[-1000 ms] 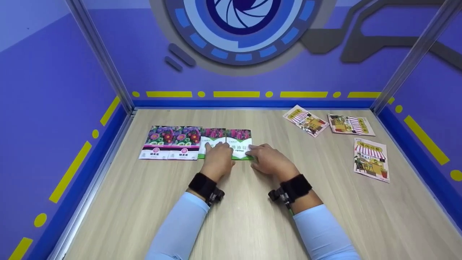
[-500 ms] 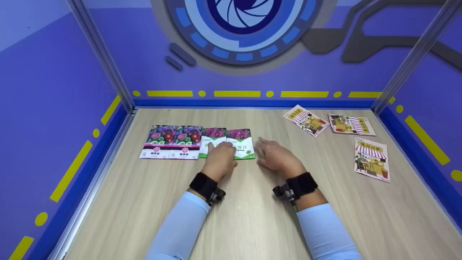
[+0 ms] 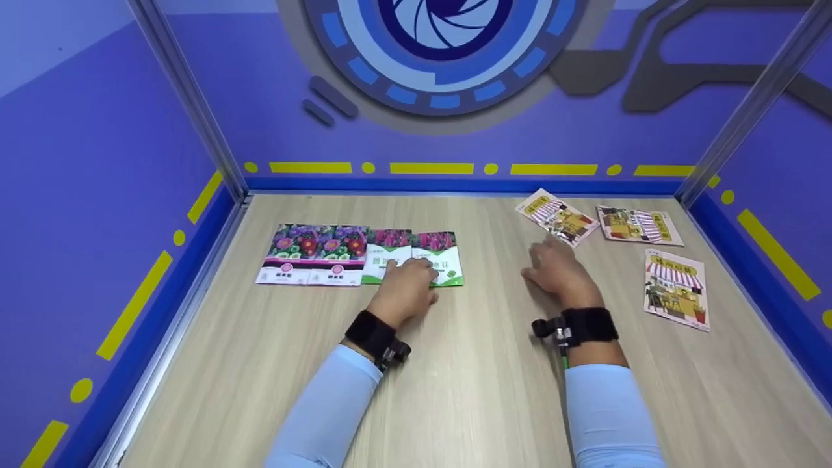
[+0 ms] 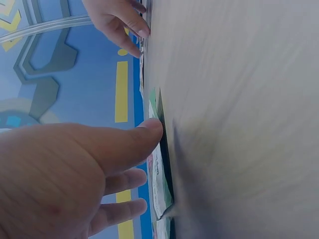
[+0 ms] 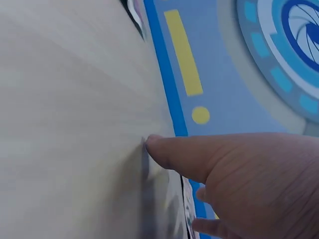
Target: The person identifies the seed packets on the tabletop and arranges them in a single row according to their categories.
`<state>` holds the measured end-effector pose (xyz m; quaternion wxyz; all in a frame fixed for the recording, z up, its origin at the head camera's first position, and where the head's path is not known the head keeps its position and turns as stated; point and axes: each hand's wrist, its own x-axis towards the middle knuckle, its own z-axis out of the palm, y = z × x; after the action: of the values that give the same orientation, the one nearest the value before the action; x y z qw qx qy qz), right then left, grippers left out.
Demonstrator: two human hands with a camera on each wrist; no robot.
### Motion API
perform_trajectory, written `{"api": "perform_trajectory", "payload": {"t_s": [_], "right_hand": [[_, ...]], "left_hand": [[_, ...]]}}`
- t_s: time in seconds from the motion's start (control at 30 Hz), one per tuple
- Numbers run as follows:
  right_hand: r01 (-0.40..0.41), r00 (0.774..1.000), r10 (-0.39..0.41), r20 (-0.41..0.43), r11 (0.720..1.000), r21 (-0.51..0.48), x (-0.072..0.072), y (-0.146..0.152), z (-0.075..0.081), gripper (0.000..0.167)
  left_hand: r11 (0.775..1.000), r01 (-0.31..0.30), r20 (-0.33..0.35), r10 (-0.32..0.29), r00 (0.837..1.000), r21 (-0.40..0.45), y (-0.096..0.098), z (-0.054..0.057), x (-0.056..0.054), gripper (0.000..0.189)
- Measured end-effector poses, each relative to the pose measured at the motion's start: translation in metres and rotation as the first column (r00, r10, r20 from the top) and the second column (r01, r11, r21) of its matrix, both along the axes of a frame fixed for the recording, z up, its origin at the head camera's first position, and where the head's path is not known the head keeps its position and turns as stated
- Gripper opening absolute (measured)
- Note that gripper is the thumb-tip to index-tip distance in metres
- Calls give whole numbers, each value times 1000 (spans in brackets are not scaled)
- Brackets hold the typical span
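Observation:
Two purple-flower seed packets [image 3: 285, 253] lie side by side, edges touching, in the left of the head view. Right of them are two green-and-white seed packets [image 3: 444, 244] in the same row. My left hand [image 3: 404, 292] is over the green-and-white pair, thumb and fingers extended; contact cannot be made out. In the left wrist view the thumb shows beside a green-edged packet [image 4: 160, 184]. My right hand [image 3: 558, 273] hovers with loose fingers just below a tilted pink packet [image 3: 552, 211] printed with a striped awning, holding nothing.
Two more pink awning packets lie at the right: a sideways packet [image 3: 640, 226] near the back edge and a nearly upright packet [image 3: 677, 289] in front of it. Blue-purple panels [image 3: 455, 146] wall the wooden table [image 3: 468, 390] at back and sides.
My right hand has left the right edge of the green-and-white packets and moved right and away, up to the tilted pink packet. The left hand has stayed almost in place.

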<state>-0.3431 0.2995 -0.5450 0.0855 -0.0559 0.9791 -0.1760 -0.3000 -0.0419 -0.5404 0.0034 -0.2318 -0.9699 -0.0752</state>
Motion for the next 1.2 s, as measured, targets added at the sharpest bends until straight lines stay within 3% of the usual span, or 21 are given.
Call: {"api": "perform_trajectory", "payload": {"t_s": [0.23, 0.53, 0.67, 0.87, 1.03, 1.2], "right_hand": [[91, 994, -91, 58, 996, -1, 2, 35, -4, 79], [101, 991, -103, 88, 994, 28, 1, 37, -4, 81], [120, 990, -122, 74, 992, 36, 1, 32, 0, 71], [107, 994, -107, 5, 994, 4, 2, 17, 6, 17], [117, 993, -117, -24, 993, -30, 5, 10, 6, 17], [106, 992, -108, -60, 993, -46, 8, 9, 3, 28]], "left_hand": [[1000, 30, -24, -30, 999, 6, 2, -2, 1, 41], [999, 34, -16, -34, 999, 2, 7, 2, 2, 42], [999, 42, -44, -40, 998, 30, 12, 4, 2, 38], [996, 37, -88, -30, 996, 76, 25, 8, -1, 33], [997, 46, -107, -39, 993, 64, 31, 10, -2, 33], [995, 58, -144, -46, 989, 81, 35, 14, -1, 31]]}}
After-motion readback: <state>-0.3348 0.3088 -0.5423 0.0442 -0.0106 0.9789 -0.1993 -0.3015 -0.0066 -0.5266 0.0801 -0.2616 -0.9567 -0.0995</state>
